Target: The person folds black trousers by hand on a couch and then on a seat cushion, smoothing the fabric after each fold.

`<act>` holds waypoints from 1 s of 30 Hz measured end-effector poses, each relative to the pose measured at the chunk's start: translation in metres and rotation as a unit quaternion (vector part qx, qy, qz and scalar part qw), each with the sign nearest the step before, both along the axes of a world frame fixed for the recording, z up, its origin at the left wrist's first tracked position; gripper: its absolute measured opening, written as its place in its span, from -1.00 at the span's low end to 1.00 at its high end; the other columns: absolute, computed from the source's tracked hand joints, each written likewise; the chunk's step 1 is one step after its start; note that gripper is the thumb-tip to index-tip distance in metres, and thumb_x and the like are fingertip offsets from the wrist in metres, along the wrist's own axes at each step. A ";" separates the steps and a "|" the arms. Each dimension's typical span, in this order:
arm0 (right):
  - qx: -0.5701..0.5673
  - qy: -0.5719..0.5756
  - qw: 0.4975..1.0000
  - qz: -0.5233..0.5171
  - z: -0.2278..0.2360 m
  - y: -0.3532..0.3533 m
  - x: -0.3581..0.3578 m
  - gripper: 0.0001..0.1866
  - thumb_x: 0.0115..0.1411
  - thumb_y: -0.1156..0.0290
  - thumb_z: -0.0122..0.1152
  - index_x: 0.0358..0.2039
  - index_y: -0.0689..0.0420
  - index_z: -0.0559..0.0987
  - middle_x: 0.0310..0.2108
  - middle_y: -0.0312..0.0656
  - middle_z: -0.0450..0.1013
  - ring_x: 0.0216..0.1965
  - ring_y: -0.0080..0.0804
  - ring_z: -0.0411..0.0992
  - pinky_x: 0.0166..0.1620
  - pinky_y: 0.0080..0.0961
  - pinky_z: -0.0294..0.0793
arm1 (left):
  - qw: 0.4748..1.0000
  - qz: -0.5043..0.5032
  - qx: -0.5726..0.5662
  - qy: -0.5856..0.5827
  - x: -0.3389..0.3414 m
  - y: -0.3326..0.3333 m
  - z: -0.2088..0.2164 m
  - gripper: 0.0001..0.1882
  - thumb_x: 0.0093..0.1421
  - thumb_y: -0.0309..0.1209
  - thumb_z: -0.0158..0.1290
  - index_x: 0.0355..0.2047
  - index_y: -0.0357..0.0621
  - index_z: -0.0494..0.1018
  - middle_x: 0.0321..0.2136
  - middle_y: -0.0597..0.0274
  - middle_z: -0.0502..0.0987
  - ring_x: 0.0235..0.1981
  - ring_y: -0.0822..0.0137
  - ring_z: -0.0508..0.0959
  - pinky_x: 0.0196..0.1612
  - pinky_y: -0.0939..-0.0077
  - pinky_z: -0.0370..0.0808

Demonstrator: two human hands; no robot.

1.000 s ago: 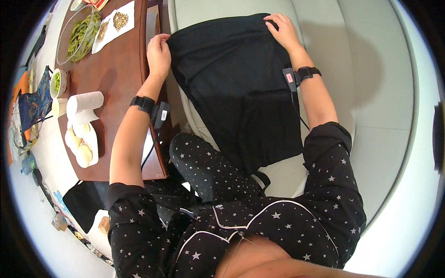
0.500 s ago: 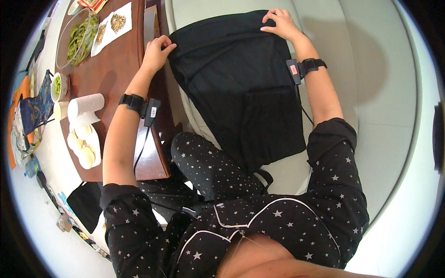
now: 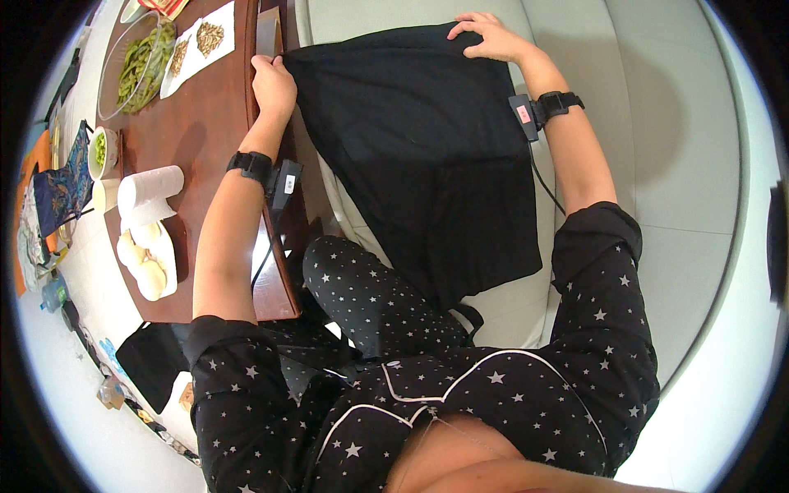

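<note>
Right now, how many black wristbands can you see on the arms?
2. One wristband is on the left arm beside the wooden table; the other wristband is on the right arm over the pale sofa.

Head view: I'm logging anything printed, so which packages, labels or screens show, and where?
Small pink rectangular label on the dark wrist device, right forearm.
Red and yellow package corner, top edge of the brown wooden table, mostly cut off.
No screens visible.
</note>
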State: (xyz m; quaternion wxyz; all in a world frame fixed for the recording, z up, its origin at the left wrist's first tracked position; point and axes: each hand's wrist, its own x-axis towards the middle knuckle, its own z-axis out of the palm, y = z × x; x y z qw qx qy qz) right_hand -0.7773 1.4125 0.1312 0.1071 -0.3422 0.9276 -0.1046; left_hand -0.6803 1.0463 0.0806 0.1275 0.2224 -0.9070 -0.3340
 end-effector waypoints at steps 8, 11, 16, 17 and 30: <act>-0.073 0.182 0.979 -0.060 -0.024 0.002 0.000 -0.70 -0.01 0.18 0.19 -0.33 0.11 0.53 -0.24 -0.21 0.43 -0.09 -0.22 0.30 0.00 -0.32 0.25 | 0.995 -0.080 -0.064 0.006 -0.001 0.007 0.004 -0.83 0.19 -0.32 -0.14 -0.30 -0.14 0.27 -0.41 -0.09 0.42 -0.34 -0.09 0.42 -0.27 0.15 0.36; -0.020 0.254 0.959 -0.126 -0.025 0.000 -0.005 -0.64 -0.01 0.12 0.17 -0.34 0.15 0.53 -0.32 -0.17 0.46 -0.13 -0.22 0.33 -0.06 -0.31 0.29 | 0.993 -0.090 -0.077 -0.011 0.006 0.010 0.006 -0.82 0.18 -0.31 -0.12 -0.29 -0.14 0.28 -0.36 -0.06 0.41 -0.32 -0.08 0.42 -0.26 0.16 0.37; 0.039 0.284 0.927 -0.242 -0.020 -0.024 0.003 -0.56 0.03 0.06 0.10 -0.19 0.12 0.46 -0.21 -0.13 0.41 -0.10 -0.16 0.31 -0.08 -0.27 0.29 | 0.992 -0.098 -0.073 -0.010 0.014 -0.002 -0.011 -0.78 0.18 -0.32 -0.12 -0.21 -0.17 0.28 -0.30 -0.13 0.40 -0.26 -0.10 0.42 -0.19 0.17 0.37; 0.075 0.347 0.881 -0.312 -0.023 -0.025 0.005 -0.52 0.04 0.04 0.08 -0.13 0.11 0.42 -0.17 -0.11 0.39 -0.09 -0.13 0.30 -0.08 -0.25 0.29 | 0.994 -0.081 -0.041 -0.057 0.014 -0.005 -0.015 -0.74 0.18 -0.31 -0.12 -0.19 -0.21 0.28 -0.27 -0.16 0.40 -0.23 -0.12 0.41 -0.17 0.17 0.36; -0.138 0.043 0.903 -0.405 -0.038 0.016 0.007 -0.54 0.06 0.02 0.05 -0.42 0.25 0.51 -0.39 0.00 0.48 -0.27 -0.07 0.43 -0.18 -0.31 0.38 | 0.886 0.008 0.463 -0.028 0.013 -0.011 -0.042 -0.49 0.15 -0.25 -0.03 -0.03 -0.43 0.20 -0.18 0.04 0.41 -0.20 0.28 0.41 -0.14 0.51 0.34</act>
